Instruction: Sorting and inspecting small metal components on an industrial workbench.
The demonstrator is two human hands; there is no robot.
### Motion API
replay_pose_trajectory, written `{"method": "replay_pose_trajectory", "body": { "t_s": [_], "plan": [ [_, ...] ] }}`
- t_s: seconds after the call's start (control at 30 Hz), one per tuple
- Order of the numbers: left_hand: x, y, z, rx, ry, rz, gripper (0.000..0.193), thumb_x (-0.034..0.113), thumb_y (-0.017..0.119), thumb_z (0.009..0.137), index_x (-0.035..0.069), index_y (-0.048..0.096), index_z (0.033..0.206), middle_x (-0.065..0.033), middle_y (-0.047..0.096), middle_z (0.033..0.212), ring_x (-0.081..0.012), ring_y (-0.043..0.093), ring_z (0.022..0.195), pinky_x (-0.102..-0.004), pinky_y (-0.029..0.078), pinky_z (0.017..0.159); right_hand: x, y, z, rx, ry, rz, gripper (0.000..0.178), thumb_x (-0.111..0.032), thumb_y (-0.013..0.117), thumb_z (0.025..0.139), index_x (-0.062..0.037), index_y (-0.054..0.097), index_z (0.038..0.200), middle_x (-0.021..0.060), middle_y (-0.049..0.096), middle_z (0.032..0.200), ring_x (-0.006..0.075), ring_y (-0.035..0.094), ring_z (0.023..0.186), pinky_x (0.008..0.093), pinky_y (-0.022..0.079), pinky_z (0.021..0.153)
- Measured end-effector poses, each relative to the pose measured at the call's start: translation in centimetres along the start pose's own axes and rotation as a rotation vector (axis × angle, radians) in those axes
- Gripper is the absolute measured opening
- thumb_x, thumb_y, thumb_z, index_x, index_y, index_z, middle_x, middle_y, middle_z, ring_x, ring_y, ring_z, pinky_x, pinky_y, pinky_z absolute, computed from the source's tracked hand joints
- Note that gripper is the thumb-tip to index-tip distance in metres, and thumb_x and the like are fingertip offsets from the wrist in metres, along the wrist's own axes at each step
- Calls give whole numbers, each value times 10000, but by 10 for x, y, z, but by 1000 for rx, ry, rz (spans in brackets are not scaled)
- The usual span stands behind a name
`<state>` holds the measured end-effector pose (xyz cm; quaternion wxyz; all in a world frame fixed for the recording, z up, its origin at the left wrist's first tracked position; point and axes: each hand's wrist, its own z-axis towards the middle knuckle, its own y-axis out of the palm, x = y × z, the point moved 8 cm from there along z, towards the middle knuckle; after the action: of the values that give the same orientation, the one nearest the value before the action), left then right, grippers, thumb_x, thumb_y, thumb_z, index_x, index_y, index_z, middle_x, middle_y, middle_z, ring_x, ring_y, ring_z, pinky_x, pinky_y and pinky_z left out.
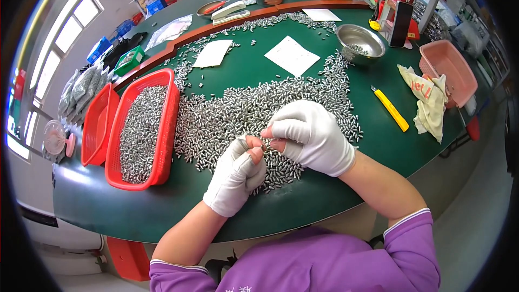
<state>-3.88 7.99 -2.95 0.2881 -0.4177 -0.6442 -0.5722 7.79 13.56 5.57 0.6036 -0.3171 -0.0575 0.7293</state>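
A broad heap of small silvery metal parts [227,113], shaped like short ribbed cylinders, covers the middle of the green table. Over its near edge, my left hand [232,176] wears a white glove with bare fingertips and pinches one small metal part, mostly hidden by the fingers. Close against it, my right hand [316,138], gloved the same way, has thumb and forefinger drawn together at that spot. What lies between the right fingertips is too small to make out. Left of the heap stands a red plastic basket [167,146] filled with the same metal parts.
An empty-looking red basket [100,130] leans beside the full one. To the right lie a yellow utility knife [392,111], a cloth [430,108] and a pink basket [459,70]. Farther back are a steel bowl [362,35], paper sheets [292,55] and a brown wooden rail [238,13].
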Motion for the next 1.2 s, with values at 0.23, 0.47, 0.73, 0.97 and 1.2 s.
{"method": "replay_pose_trajectory", "body": {
  "t_s": [0.23,0.47,0.73,0.97,1.2],
  "plan": [
    [0,3,0,-40,1,-65,152,232,565,963,103,506,1018,59,315,591,-56,243,446,-223,190,428,-5,5,-4,-17,-44,3,259,-72,787,672,-83,672,903,75,643,819,261,632,697,349,511,597],
    [-2,2,1,-100,-6,-134,188,270,547,974,87,513,1005,56,291,574,-61,238,448,-226,194,434,12,4,-6,-129,192,-240,215,-109,744,708,-77,687,913,75,653,887,275,636,798,366,522,719],
    [-1,3,3,-59,-8,-155,179,264,525,978,88,509,1006,29,363,607,-71,268,460,-227,224,442,38,21,-23,-251,263,-277,129,-200,720,715,-101,681,790,62,628,866,266,608,851,389,500,755],
    [-3,0,3,-57,-37,-204,160,256,521,977,101,509,1017,4,438,653,-75,292,465,-225,257,453,37,21,-21,-232,273,-301,112,-177,713,728,-93,651,769,71,607,800,272,605,814,392,498,722],
    [-7,-1,4,-48,-73,-269,164,250,563,958,107,510,1017,0,476,694,-72,303,474,-222,262,460,34,3,-18,-52,459,-25,143,-60,732,762,-47,676,893,95,659,868,246,640,801,329,515,745]
  ]
}}
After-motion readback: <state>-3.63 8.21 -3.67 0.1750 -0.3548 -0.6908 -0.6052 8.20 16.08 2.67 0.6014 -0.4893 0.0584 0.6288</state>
